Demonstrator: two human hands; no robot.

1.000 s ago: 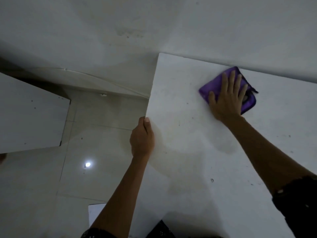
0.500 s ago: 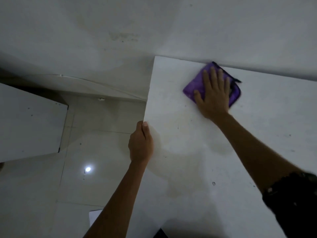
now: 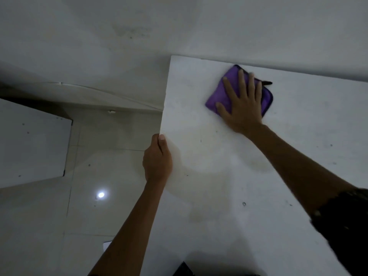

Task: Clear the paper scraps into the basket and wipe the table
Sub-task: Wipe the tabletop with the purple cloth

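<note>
1. One white table (image 3: pixel 229 196) is being viewed from above and is filling the right half of the view. Faint stains and small dark specks are showing on its top, and its far edge is lying against the wall (image 3: pixel 179 26).
2. A pale tiled floor (image 3: pixel 111 160) is being seen to its left, with a second white tabletop (image 3: pixel 29 148) standing well apart at the left border.
3. The right hand (image 3: pixel 244 104) is being pressed flat, fingers spread wide, onto the purple cloth (image 3: pixel 216 94) close to the table's far edge.
4. The left hand (image 3: pixel 157 162) is being clamped on the table's left edge, thumb on top, fingers curled over the side.
5. The cloth is lying folded on the tabletop, dark-trimmed and partly covered by the palm.
6. A small bright reflection (image 3: pixel 101 194) is showing on the floor.
</note>
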